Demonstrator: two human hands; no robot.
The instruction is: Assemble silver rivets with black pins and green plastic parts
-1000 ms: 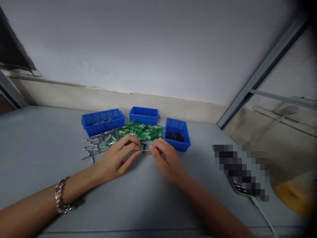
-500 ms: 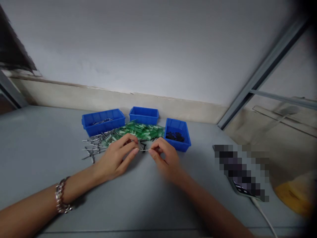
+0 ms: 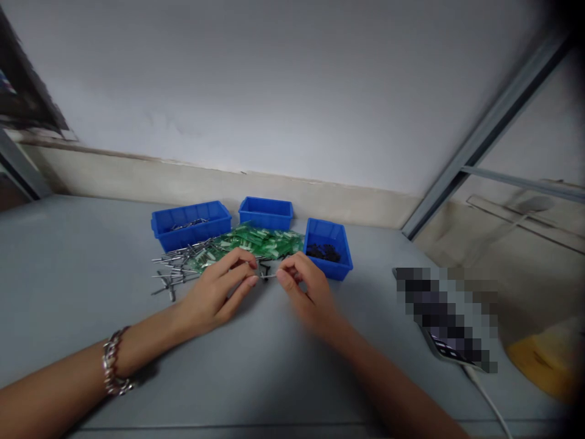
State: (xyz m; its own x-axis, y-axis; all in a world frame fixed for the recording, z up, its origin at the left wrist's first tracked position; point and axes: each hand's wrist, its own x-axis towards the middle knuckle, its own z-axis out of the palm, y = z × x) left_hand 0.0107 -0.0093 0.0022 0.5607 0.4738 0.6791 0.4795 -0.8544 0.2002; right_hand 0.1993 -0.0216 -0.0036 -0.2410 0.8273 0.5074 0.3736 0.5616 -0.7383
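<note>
Between the fingertips of both hands runs a thin metal pin [image 3: 269,277], its ends hidden in the grips. My left hand [image 3: 220,289], closed in a pinch, has one end; a beaded bracelet circles that wrist. My right hand [image 3: 311,294] pinches the other end. Just behind the pin lie a few small black pieces [image 3: 265,267]. To the left of my left hand is a loose pile of silvery metal pins [image 3: 171,274], some with a thicker section. Green plastic packets [image 3: 262,241] with pale pieces inside are heaped behind my hands.
At the back left stands a blue bin [image 3: 192,235] with metal pins. Another blue bin [image 3: 265,218] is behind the packets. A third blue bin [image 3: 329,268] with black pieces is beyond my right hand. A phone [image 3: 441,323] with a white cable [image 3: 487,396] lies right.
My right hand has shifted very slightly right, so a little more room shows between the fingertips. The bins and piles stay as they were.
</note>
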